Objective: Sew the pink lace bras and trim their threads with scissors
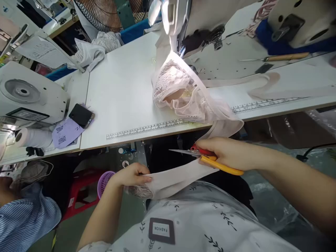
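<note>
My right hand (225, 154) is closed round scissors (210, 159) with red and yellow handles, blades pointing left, just below the table edge. My left hand (130, 175) pinches the end of a pale pink fabric band (175, 178), which stretches from it up toward the scissors. The band runs on to a heap of pink lace garments (181, 91) lying on the white table (123, 94) under the sewing machine (199, 21).
A second sewing machine (28, 94) stands at the left with a phone (81, 114), a lilac label and a thread roll beside it. A fan and white cloth lie at the back. A red stool (81, 192) and purple basket stand below. Another person's striped sleeve (23, 217) shows lower left.
</note>
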`<state>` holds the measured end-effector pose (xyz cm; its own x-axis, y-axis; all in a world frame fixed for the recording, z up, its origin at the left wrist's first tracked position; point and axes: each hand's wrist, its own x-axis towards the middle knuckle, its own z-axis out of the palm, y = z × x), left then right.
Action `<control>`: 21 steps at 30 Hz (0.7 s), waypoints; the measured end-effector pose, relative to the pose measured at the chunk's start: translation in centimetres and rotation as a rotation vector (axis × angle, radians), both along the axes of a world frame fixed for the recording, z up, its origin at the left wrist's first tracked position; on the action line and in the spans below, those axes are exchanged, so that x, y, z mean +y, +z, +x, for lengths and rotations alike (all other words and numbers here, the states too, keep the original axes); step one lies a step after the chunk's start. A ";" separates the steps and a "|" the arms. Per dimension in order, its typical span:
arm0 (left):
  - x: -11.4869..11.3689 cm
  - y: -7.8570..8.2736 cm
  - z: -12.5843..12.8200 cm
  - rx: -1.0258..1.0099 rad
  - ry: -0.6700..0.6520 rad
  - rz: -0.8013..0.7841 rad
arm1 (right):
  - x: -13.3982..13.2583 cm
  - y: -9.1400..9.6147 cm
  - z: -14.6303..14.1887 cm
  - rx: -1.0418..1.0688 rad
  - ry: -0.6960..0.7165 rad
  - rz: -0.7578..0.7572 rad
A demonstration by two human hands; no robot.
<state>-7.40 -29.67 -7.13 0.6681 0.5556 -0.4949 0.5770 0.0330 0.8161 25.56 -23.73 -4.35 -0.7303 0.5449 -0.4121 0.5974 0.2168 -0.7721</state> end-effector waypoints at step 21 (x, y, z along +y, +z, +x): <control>0.5 -0.1 9.7 -0.511 0.726 -0.278 | 1.8 2.5 -2.2 -0.059 0.055 0.105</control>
